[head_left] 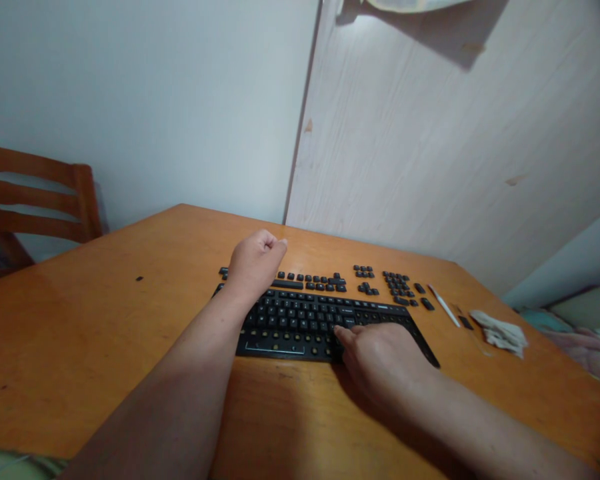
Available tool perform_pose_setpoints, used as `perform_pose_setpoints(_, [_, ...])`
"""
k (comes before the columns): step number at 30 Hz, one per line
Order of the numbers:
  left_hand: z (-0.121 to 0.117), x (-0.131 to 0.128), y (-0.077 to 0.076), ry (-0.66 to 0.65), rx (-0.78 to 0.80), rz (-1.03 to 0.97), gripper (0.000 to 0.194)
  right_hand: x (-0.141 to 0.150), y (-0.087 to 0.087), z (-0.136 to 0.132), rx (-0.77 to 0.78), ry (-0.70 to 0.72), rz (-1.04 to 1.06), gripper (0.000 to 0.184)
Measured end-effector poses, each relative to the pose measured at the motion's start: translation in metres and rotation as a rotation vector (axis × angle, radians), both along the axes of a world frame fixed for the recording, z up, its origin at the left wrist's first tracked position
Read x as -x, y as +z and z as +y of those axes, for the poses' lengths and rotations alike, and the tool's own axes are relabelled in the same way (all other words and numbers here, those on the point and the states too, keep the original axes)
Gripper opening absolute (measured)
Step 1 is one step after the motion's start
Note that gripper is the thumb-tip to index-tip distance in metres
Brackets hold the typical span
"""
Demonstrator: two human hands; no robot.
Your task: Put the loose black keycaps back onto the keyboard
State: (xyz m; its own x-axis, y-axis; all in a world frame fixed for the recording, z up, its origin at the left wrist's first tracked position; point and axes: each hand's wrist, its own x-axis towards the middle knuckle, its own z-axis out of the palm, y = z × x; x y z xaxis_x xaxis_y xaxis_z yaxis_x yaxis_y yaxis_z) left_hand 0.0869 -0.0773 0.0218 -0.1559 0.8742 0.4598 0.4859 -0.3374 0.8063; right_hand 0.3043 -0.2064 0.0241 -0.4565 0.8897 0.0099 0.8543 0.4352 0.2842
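A black computer keyboard [300, 313] lies on the wooden table, its upper rows fitted with keycaps and its lower rows and right-hand block showing bare key sockets. My left hand [260, 263] is curled into a fist over the keyboard's far left part; whatever it may hold is hidden. At the right end of the letter rows, my right hand [380, 350] touches the keyboard with a fingertip, its other fingers folded in. Whether a keycap sits under that fingertip cannot be seen. Loose black keycaps [317, 283] lie in rows behind the keyboard.
More loose keycaps [399, 285] are grouped at the back right. Beyond them lie a white pen-like stick [444, 305], a small dark piece [465, 323] and a crumpled whitish cloth [500, 332]. One small black bit [139, 279] rests at left. A wooden chair [35, 200] stands by the wall.
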Motion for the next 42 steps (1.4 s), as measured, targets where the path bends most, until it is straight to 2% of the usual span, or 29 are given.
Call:
perform_pose_setpoints(20, [0.001, 0.001, -0.001, 0.001, -0.009, 0.012, 0.031, -0.005, 0.0, -0.001, -0.006, 0.034, 0.11, 0.019])
perform_pose_setpoints(24, [0.003, 0.002, -0.002, -0.004, -0.019, 0.005, 0.031, -0.011, 0.008, 0.004, -0.007, 0.004, 0.157, 0.02])
perform_pose_setpoints(28, [0.003, 0.002, -0.002, 0.002, -0.021, 0.002, 0.03, -0.02, 0.025, 0.014, -0.024, -0.099, 0.179, 0.027])
perform_pose_setpoints(34, [0.001, 0.001, 0.0, 0.005, -0.003, -0.002, 0.031, -0.034, 0.039, 0.051, -0.03, -0.245, 0.228, 0.031])
perform_pose_setpoints(39, [0.001, 0.001, 0.0, 0.003, -0.005, 0.001, 0.031, -0.044, 0.033, 0.106, 0.116, -0.351, 0.328, 0.028])
perform_pose_setpoints(42, [0.002, 0.002, 0.0, 0.008, -0.004, 0.003, 0.032, -0.045, 0.027, 0.136, 0.151, -0.389, 0.33, 0.026])
